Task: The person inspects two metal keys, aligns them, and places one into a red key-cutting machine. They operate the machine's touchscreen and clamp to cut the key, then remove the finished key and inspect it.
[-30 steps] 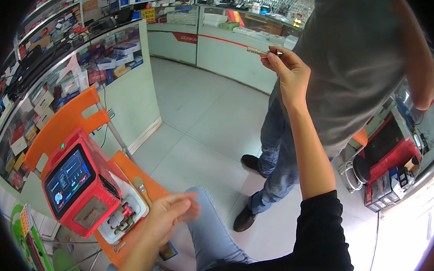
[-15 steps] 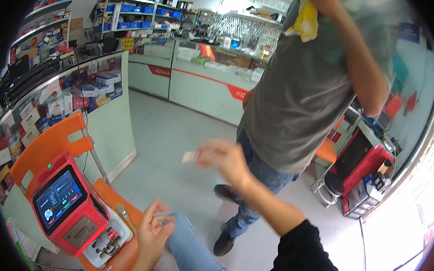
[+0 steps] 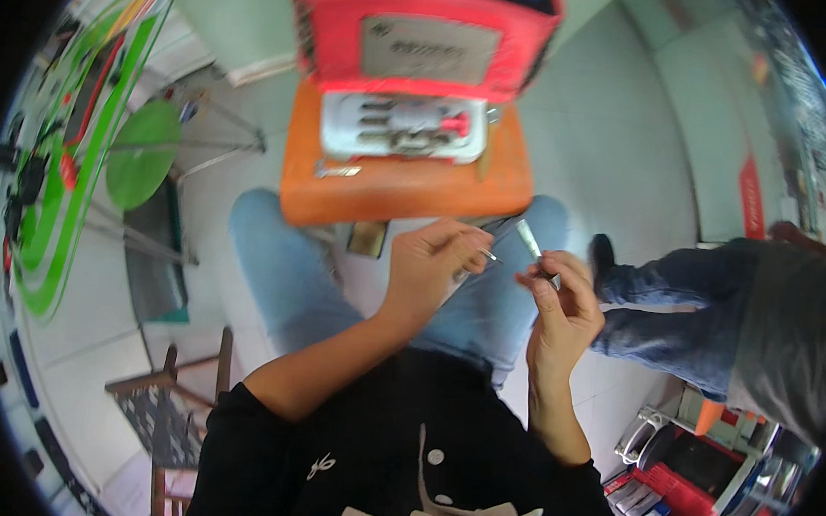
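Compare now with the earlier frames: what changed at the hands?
The right hand came down and back over the lap, still holding a slim piece. The left hand, open before, now pinches a thin metal piece. The view tilted down. Unchanged: red machine on the orange chair.

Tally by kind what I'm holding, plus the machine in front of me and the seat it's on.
Slim metal pieces: 2 (thin tip in left hand, flat blade in right hand)
Red machine: 1
Orange seat: 1
Total: 4
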Available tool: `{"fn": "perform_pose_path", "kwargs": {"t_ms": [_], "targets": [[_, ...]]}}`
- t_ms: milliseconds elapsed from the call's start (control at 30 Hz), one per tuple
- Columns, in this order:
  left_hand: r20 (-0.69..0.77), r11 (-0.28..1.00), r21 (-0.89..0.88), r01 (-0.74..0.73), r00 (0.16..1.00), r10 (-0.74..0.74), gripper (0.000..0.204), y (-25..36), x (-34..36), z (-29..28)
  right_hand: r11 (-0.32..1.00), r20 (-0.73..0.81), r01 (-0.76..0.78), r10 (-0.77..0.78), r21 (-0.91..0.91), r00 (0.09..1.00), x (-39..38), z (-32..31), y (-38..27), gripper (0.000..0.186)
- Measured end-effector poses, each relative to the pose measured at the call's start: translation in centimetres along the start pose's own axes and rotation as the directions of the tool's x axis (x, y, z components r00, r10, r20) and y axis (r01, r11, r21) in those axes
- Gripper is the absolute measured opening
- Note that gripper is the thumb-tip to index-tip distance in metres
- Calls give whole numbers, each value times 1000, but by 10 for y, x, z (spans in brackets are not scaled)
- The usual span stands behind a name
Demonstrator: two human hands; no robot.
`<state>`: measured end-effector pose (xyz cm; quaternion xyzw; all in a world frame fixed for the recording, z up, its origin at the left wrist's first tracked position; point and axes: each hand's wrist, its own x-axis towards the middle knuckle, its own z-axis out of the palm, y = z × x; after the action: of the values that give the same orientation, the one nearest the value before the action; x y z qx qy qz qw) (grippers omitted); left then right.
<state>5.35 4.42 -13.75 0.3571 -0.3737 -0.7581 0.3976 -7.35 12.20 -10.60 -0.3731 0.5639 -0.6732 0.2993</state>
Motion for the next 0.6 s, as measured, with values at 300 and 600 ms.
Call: {"fn": "perform_pose_path", "kwargs": {"t_ms": [300, 600], "targets": [[-102, 922, -326, 208, 962, -253, 24, -15, -22, -82, 424, 562, 782, -544, -457, 623, 73, 79, 72, 24], [-91, 926, -361, 106, 985, -148, 23, 9, 13, -78, 458, 499, 734, -539, -502, 678, 93, 102, 96, 21]]}}
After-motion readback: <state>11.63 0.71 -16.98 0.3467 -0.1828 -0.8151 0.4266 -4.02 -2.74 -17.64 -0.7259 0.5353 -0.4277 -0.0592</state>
